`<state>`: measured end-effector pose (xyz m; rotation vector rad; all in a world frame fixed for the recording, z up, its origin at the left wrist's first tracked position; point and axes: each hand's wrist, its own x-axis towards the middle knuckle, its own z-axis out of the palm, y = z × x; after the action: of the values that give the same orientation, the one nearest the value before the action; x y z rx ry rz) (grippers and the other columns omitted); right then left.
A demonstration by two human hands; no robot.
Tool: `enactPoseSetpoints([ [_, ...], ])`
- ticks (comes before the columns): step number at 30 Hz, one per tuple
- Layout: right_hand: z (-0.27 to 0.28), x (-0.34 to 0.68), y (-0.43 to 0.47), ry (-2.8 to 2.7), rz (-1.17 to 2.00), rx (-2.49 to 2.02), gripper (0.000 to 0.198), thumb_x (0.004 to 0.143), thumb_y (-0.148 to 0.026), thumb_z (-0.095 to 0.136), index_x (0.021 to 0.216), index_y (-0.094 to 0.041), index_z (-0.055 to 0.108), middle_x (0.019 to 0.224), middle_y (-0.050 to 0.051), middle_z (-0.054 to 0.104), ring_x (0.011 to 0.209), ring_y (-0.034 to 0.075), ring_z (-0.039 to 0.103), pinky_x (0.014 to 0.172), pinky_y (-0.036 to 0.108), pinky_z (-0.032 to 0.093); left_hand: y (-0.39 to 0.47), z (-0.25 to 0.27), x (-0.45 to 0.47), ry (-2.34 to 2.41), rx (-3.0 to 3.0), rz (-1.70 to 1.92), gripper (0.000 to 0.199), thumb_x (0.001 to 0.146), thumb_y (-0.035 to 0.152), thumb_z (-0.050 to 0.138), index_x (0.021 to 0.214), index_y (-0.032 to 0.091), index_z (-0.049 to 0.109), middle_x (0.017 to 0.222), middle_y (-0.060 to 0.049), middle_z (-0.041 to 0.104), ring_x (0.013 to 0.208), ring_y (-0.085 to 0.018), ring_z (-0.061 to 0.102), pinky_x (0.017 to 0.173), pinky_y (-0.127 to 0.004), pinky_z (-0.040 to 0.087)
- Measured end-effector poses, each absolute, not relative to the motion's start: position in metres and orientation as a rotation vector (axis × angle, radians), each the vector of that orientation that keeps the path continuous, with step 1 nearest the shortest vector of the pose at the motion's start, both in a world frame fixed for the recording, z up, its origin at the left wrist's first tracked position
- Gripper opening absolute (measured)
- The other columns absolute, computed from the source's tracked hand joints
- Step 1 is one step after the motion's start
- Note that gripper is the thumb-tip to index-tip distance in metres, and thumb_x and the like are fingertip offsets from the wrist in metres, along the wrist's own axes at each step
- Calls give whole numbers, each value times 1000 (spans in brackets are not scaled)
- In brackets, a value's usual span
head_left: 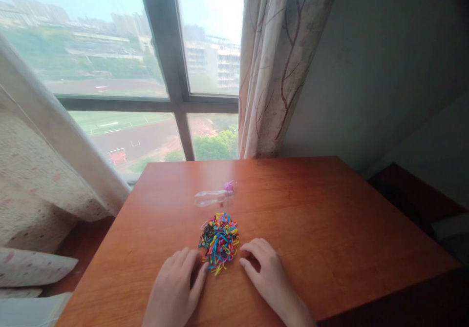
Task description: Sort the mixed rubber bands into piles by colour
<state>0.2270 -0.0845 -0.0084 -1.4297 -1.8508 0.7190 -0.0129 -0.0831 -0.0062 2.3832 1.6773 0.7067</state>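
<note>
A heap of small, thin looped pieces (220,241) in yellow, blue, black, red and pink lies on the wooden table; whether they are rubber bands or clips I cannot make out. At the heap's lower left edge is my left hand (176,283), its fingers bent and its thumb apart, touching or very near the outer pieces. My right hand (266,273) rests just right of the heap, fingers curved with a gap to the thumb and nothing visible between them. Behind the heap lies a clear plastic container (210,198) with a pink piece (229,185) at its right end.
The brown table (322,219) reaches to a window (176,105) at the back. Patterned curtains hang on the right (271,68) and on the left (44,156). A dark wooden surface (417,190) stands beyond the table's right edge.
</note>
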Motion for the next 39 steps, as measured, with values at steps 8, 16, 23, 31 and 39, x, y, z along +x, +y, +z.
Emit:
enactPoseSetpoints([
  [8, -9, 220, -72, -1864, 643, -1447, 16, 88, -10, 58, 84, -24, 66, 82, 0, 65, 79, 18, 59, 70, 27, 43, -83, -4, -4, 1627, 2467, 581, 11, 89, 33, 58, 83, 25, 60, 81, -3, 65, 73, -22, 59, 68, -34, 44],
  [16, -15, 214, -55, -1759, 602, -1445, 17, 91, -15, 54, 81, -22, 66, 76, 0, 64, 70, 16, 58, 65, 25, 41, -78, -3, 0, 1556, 2358, 745, 7, 90, 30, 57, 89, 25, 61, 85, -3, 68, 76, -21, 63, 69, -32, 50],
  [23, -20, 215, -57, -1757, 592, -1432, 17, 91, -15, 55, 82, -23, 66, 77, 0, 65, 72, 16, 59, 66, 25, 42, -71, 4, -15, 1611, 2218, 827, 17, 94, 36, 50, 85, 25, 61, 77, 0, 68, 68, -17, 65, 62, -25, 51],
  [31, -22, 215, -58, -1764, 572, -1424, 16, 91, -15, 55, 83, -23, 66, 77, 0, 65, 72, 17, 58, 67, 25, 42, -37, 13, -13, 1681, 2163, 784, 23, 93, 38, 47, 82, 25, 62, 70, 2, 69, 62, -16, 64, 57, -24, 46],
  [39, -17, 215, -59, -1779, 574, -1432, 17, 91, -15, 53, 82, -23, 64, 76, 0, 62, 71, 17, 57, 67, 25, 40, -33, -2, -14, 1641, 2146, 776, 22, 92, 36, 48, 83, 25, 66, 79, -1, 74, 72, -18, 69, 65, -26, 51],
])
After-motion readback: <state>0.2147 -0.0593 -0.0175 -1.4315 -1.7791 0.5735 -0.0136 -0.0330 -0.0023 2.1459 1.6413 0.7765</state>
